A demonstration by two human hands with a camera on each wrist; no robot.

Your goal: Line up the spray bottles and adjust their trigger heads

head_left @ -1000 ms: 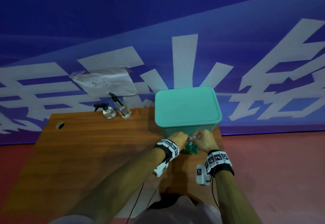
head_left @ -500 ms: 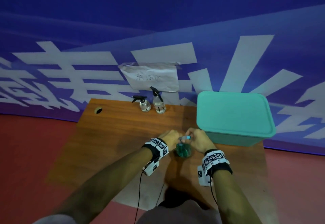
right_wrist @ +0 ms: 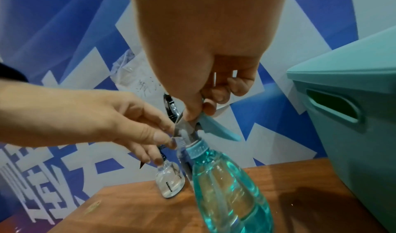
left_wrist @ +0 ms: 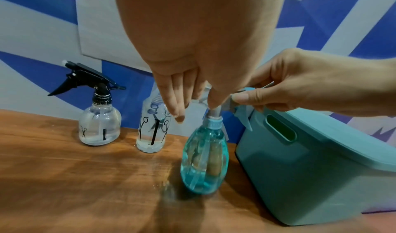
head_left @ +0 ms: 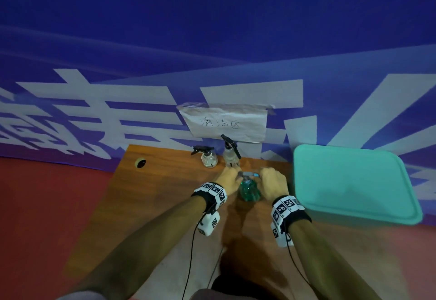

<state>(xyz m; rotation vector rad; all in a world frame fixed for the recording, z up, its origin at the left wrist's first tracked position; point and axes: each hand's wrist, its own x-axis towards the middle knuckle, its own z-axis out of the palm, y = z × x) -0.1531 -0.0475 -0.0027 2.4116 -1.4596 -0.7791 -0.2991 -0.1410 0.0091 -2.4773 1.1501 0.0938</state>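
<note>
- Leftmost, a round clear spray bottle (left_wrist: 99, 128) with a black trigger stands at the back of the wooden worktop (head_left: 151, 205).
- Just beside it stands a taller clear spray bottle (left_wrist: 153, 135) printed with scissors, below a taped paper note (head_left: 227, 123) on the blue banner.
- Next, the left hand (head_left: 227, 179) pinches the nozzle end of the blue bottle's sprayer with thumb and fingertips.
- Between both hands, the blue spray bottle (left_wrist: 204, 160) stands upright on the worktop, near the front of the clear pair.
- Right hand (head_left: 273, 181) grips the grey sprayer head (right_wrist: 186, 128) above the light blue trigger.
- Rightmost, a lidded teal bin (head_left: 354, 181) sits just beside the bottle.
</note>
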